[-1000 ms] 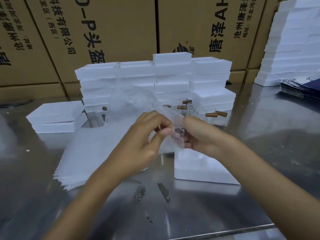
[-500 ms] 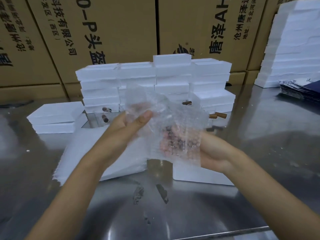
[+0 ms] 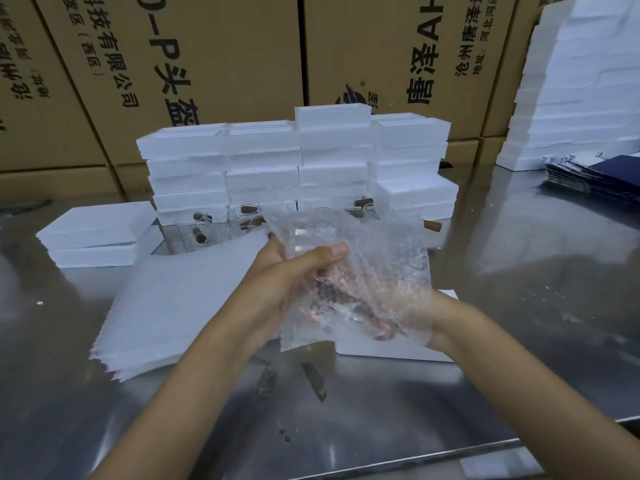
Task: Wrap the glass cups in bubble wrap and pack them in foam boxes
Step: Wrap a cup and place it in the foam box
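Both hands clasp one bundle of bubble wrap (image 3: 349, 275) above the steel counter (image 3: 519, 289). Left hand (image 3: 277, 285) curls round its near side, thumb pressed across the top; right hand (image 3: 429, 320) cups it from below, fingers hidden under the film. Inside the wrap a glass cup shows only dimly. Behind the bundle stand more glass cups (image 3: 207, 230) before a wall of foam boxes (image 3: 298, 161); a stack of white sheets (image 3: 180, 299) lies to its left.

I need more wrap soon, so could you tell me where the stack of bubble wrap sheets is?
In the head view, the stack of bubble wrap sheets lies on the metal table, left of the left hand.
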